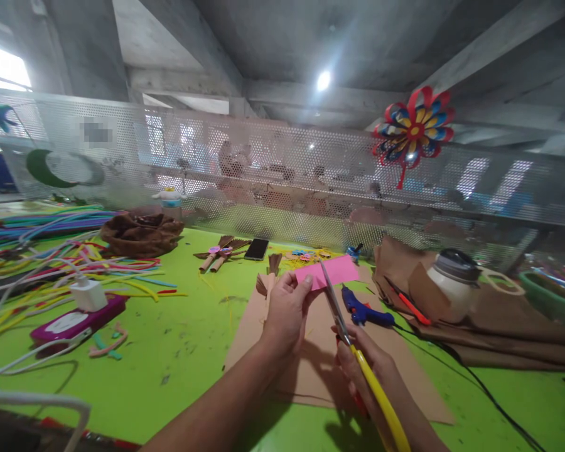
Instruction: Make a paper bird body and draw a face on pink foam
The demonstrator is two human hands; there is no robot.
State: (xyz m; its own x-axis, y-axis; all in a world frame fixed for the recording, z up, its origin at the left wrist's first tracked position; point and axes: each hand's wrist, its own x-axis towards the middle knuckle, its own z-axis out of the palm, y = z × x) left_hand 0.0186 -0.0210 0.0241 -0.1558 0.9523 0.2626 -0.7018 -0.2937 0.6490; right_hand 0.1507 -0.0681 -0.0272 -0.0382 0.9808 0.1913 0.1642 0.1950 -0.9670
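Note:
My left hand (285, 314) pinches one end of a pink paper strip (343, 269) between thumb and fingers, holding it above the table. In my right hand (365, 358) is a pair of scissors (370, 383) with yellow handles. Its blades point up and away, and their tips overlap the pink paper's middle; whether they have cut into it I cannot tell. Below both hands lies a sheet of brown cardboard (306, 376). A blue hot glue gun (365, 309) rests just right of the scissor blades. Folded brown paper pieces (266, 284) stand behind my left hand.
Left on the green table (169, 351) are a purple power strip (80, 320), colourful pipe cleaners (66, 223) and a brown cloth bundle (141, 233). A phone (257, 249) lies at the back. On the right are brown sheets (513, 333), a lidded jar (452, 285) and a red-orange cutter (409, 303).

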